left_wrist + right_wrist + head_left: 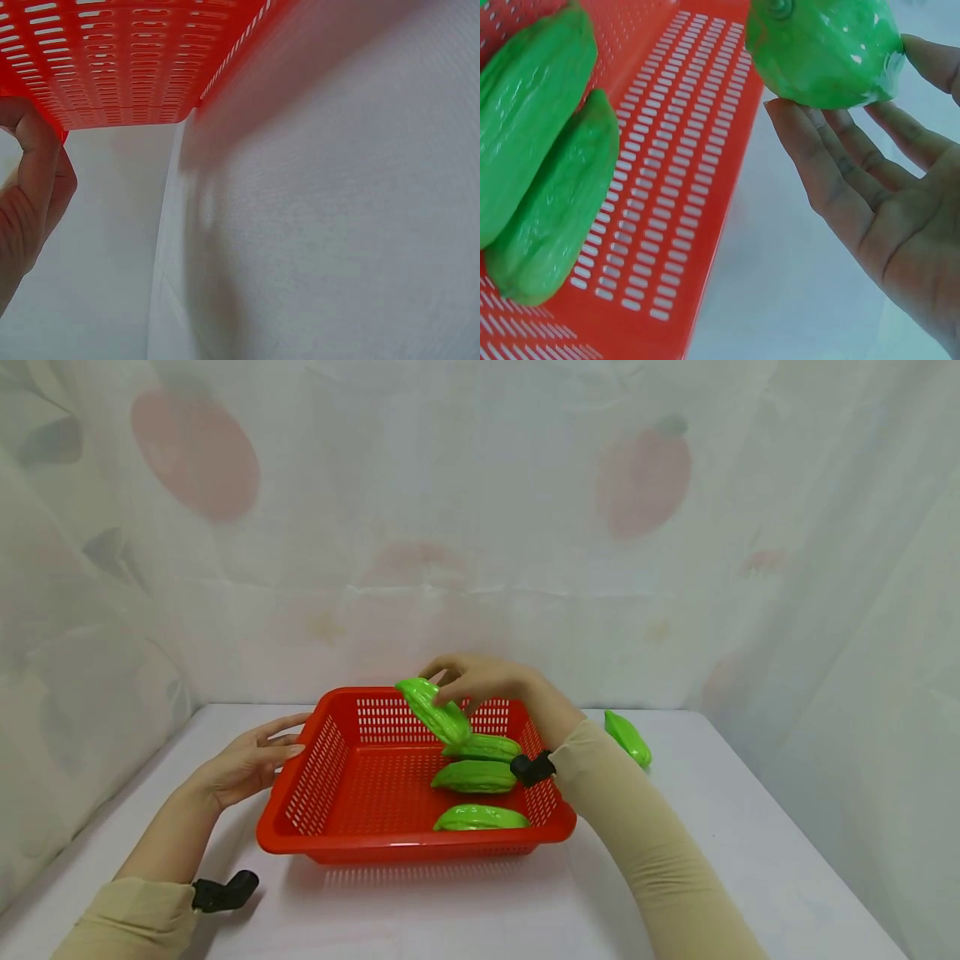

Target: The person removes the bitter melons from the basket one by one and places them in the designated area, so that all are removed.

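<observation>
My right hand (491, 685) pinches a bright green bitter melon (433, 710) between thumb and fingertips, over the back of a red plastic basket (420, 841). In the right wrist view the rounded end of this bitter melon (825, 56) shows above the fingers. My left hand (251, 760) grips the basket's left rim, with its fingers bent at the edge in the left wrist view. Inside the basket, on the right side, lie a bitter melon (483, 747) at the back, a darker one (476, 777) in the middle and a lighter one (480, 817) at the front.
Another bitter melon (627, 739) lies on the white table (720, 827), right of the basket and beyond the right forearm. A pale curtain (480, 527) with faded fruit prints hangs behind the table and along both sides.
</observation>
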Available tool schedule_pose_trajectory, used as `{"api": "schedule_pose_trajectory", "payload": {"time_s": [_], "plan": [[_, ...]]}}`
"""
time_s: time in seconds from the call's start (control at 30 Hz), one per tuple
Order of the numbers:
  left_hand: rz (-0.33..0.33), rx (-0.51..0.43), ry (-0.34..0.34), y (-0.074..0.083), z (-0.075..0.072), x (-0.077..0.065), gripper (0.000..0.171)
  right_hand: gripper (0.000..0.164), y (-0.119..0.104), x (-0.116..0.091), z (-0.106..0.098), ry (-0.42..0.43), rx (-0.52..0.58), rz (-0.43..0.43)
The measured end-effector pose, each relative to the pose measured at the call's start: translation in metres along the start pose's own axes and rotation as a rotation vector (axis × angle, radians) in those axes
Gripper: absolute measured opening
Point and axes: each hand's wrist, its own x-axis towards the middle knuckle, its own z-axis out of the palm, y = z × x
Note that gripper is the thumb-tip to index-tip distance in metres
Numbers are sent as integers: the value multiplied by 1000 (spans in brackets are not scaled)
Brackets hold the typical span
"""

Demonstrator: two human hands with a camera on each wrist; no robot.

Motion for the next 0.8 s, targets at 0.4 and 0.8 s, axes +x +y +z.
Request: {"api": "schedule_pose_trajectory", "payload": {"time_s": [0.4,0.8], "plan": [[-4,2,7,0,0,-2,45,47,15,-25,-22,81,17,-5],[-6,2,13,1,1,-4,45,45,47,-46,-36,173,18,27]]}}
